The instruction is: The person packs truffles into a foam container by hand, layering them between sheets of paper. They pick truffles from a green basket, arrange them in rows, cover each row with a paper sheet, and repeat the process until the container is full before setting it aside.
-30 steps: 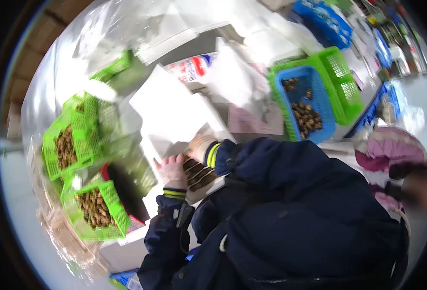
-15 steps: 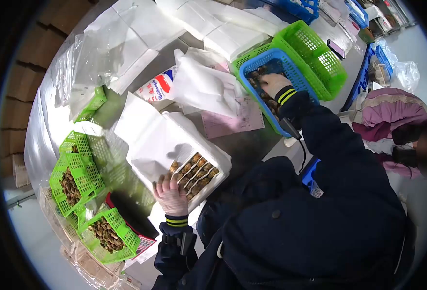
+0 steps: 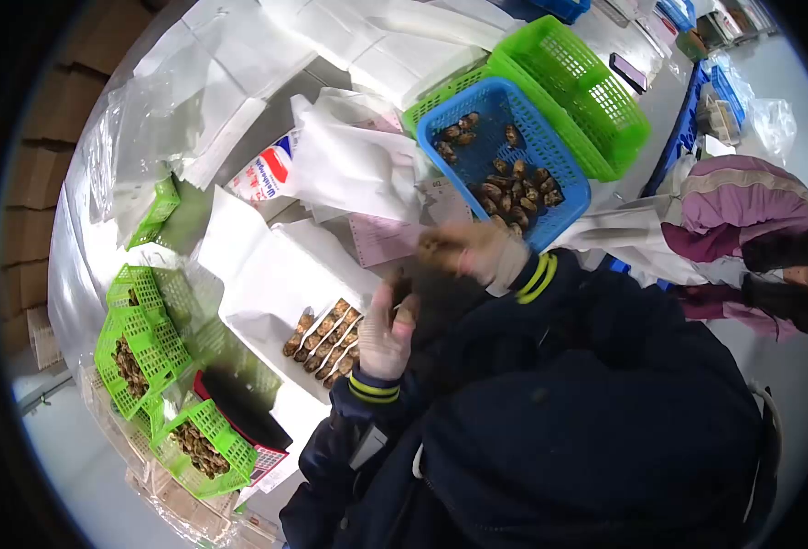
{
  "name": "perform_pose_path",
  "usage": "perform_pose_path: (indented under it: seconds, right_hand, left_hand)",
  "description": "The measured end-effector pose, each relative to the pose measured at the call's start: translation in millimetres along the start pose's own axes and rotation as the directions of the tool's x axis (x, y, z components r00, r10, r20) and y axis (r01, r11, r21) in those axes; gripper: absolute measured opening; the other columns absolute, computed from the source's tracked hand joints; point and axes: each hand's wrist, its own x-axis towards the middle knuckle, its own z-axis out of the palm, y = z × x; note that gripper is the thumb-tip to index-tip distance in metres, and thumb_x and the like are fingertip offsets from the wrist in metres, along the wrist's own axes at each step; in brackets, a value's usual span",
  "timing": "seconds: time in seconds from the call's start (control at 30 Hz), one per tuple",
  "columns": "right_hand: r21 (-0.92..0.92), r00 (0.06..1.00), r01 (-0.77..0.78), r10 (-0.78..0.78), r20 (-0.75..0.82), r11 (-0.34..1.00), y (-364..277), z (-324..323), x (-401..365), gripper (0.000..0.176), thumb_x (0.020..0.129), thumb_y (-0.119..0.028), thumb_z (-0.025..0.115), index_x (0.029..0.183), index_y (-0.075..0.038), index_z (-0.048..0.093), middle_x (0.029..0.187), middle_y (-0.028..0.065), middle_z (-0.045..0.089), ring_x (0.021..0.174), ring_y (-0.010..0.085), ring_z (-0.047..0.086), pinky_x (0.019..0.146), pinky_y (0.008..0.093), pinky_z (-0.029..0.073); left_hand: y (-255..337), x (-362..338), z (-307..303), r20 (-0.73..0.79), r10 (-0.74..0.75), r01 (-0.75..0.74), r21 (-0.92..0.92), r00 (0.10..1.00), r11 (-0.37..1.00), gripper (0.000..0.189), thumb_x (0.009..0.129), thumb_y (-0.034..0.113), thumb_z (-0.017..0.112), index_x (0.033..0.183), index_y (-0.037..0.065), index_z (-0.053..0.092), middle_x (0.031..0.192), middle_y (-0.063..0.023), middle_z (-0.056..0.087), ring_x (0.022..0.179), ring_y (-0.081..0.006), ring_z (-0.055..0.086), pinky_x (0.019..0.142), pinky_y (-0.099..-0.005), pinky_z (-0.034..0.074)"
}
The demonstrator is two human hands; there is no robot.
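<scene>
My left hand [image 3: 387, 339], in a thin pale glove, is raised over the right side of a white foam box [image 3: 280, 352]. Its thumb and fingers close on a small dark brown piece [image 3: 402, 287]. To its upper right is my right hand [image 3: 491, 252], blurred by motion, with a mottled brown piece [image 3: 436, 249] at its fingertips. Inside the box, similar brown pieces [image 3: 335, 334] lie in rows parted by white strips, beside white lining paper. A blue basket [image 3: 564, 220] beyond my right hand holds loose brown pieces [image 3: 514, 188].
Green baskets [image 3: 596, 119] stand behind the blue one. At left, more green baskets [image 3: 152, 334] hold brown pieces, near a dark red-edged object [image 3: 239, 407]. White sheets [image 3: 358, 156] and a pink printed paper [image 3: 381, 240] lie beyond the box. A person in purple [image 3: 743, 201] is at right.
My right hand has left the blue basket and come back toward my body with a brown piece. My left hand has lifted off the box's rows and moved right, toward it.
</scene>
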Motion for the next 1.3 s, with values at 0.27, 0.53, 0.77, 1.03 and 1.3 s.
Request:
perform_pose_path:
  seconds: [0.27, 0.53, 0.77, 1.03, 1.3]
  right_hand:
    - [-0.505, 0.964, 0.204, -0.261, -0.044, 0.839, 23.7, -3.2, 17.4, 0.026, 0.087, -0.017, 0.057, 0.111, -0.009, 0.062, 0.100, 0.0126, 0.065, 0.093, 0.0269, 0.062, 0.081, 0.0336, 0.050]
    - [-0.775, 0.881, -0.424, 0.016, -0.472, 0.469, 123.8, -148.5, 90.1, 0.051, 0.079, -0.040, 0.060, 0.119, -0.008, 0.060, 0.121, 0.0179, 0.059, 0.113, 0.0351, 0.054, 0.096, 0.0414, 0.043]
    - [-0.775, 0.852, -0.521, 0.166, -0.496, 0.357, 131.7, -152.8, 102.1, 0.047, 0.084, -0.041, 0.061, 0.126, -0.019, 0.056, 0.125, 0.0136, 0.058, 0.115, 0.0331, 0.054, 0.095, 0.0387, 0.044]
    - [-0.777, 0.856, -0.428, -0.068, -0.512, 0.461, 186.8, -201.4, 69.5, 0.037, 0.084, -0.023, 0.048, 0.117, -0.014, 0.062, 0.116, 0.0145, 0.062, 0.108, 0.0346, 0.057, 0.094, 0.0409, 0.044]
    - [-0.660, 0.808, -0.543, 0.107, -0.580, 0.519, 154.3, -191.1, 40.4, 0.032, 0.085, -0.025, 0.054, 0.114, -0.021, 0.065, 0.113, 0.0128, 0.063, 0.105, 0.0325, 0.058, 0.091, 0.0385, 0.046]
  left_hand:
    - [-0.2, 4.9, -20.9, -0.147, -0.217, 0.173, -0.263, 0.965, 0.949, 0.029, 0.094, 0.008, 0.055, 0.122, 0.000, 0.055, 0.108, -0.0051, 0.061, 0.096, -0.0130, 0.059, 0.084, -0.0241, 0.048]
    - [-43.1, -17.6, -142.2, -0.434, 0.140, 0.282, 0.766, 0.890, 0.578, 0.028, 0.070, 0.019, 0.075, 0.094, 0.009, 0.064, 0.083, -0.0108, 0.065, 0.082, -0.0312, 0.061, 0.073, -0.0401, 0.048]
    - [-52.7, 5.8, -144.1, -0.333, 0.061, 0.314, 0.927, 0.941, 0.205, 0.030, 0.071, 0.032, 0.072, 0.096, 0.017, 0.065, 0.097, -0.0042, 0.066, 0.097, -0.0253, 0.059, 0.084, -0.0407, 0.042]
    - [-61.5, 3.0, -154.5, -0.122, 0.128, 0.085, 0.962, 0.984, 0.261, 0.016, 0.081, 0.025, 0.060, 0.087, 0.010, 0.061, 0.082, -0.0089, 0.063, 0.083, -0.0309, 0.060, 0.073, -0.0433, 0.048]
    - [-80.8, 1.3, -160.5, -0.171, 0.129, 0.109, 0.917, 0.977, 0.384, 0.032, 0.076, 0.023, 0.069, 0.107, 0.019, 0.066, 0.105, -0.0060, 0.065, 0.103, -0.0289, 0.057, 0.091, -0.0412, 0.043]
